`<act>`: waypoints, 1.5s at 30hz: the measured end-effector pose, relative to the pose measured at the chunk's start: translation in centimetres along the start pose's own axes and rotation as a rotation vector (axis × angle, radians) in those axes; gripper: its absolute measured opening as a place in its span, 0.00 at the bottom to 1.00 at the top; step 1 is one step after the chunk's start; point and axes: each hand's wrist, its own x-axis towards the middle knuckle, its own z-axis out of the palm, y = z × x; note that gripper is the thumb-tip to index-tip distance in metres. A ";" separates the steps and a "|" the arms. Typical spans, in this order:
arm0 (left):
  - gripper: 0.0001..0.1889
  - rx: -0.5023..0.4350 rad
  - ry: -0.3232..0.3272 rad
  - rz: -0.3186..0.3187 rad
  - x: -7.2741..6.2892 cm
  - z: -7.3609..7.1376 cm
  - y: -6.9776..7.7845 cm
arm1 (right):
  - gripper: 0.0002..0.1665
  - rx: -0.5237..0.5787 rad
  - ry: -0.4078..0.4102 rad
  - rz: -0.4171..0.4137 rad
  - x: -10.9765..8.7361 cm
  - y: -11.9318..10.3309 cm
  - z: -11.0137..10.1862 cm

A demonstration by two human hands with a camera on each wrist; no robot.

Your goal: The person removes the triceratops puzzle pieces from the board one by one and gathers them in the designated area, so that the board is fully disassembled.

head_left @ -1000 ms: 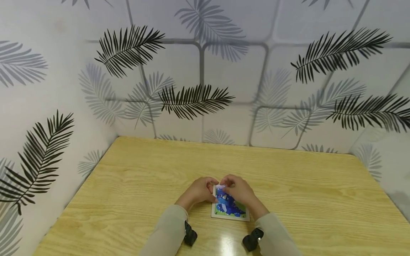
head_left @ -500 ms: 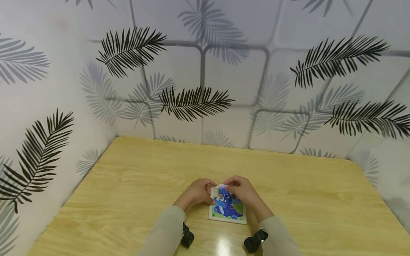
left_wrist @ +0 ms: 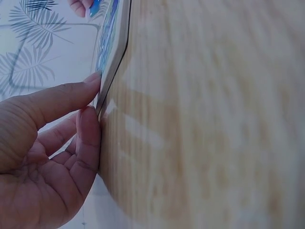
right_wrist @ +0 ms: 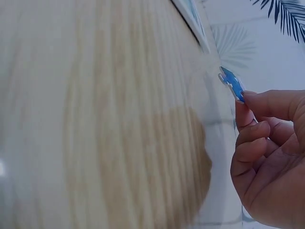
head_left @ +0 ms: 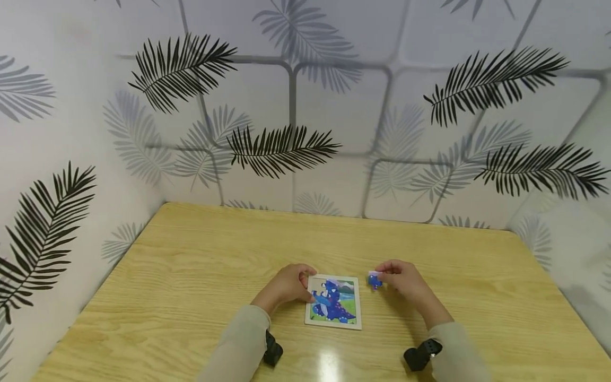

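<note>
And away goes the right hand (head_left: 406, 278), fingers pinching a piece (head_left: 374, 280), now clear of the puzzle (head_left: 338, 305) and just to its right! The puzzle's upper-left corner shows bare, so it looks unfinished; the left hand's (head_left: 285, 285) fingers grip its left edge on the tabletop (head_left: 215, 254).
</note>
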 end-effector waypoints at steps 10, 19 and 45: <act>0.29 0.028 0.005 -0.001 0.0 -0.1 0.1 | 0.09 0.011 -0.008 0.022 -0.4 1.5 -1.3; 0.30 0.016 -0.004 -0.002 0.0 -0.1 0.1 | 0.10 -0.023 0.018 0.042 -0.4 1.6 -1.1; 0.30 0.015 -0.004 -0.008 -0.1 -0.1 0.2 | 0.12 -0.023 0.020 -0.029 -0.8 0.2 -0.5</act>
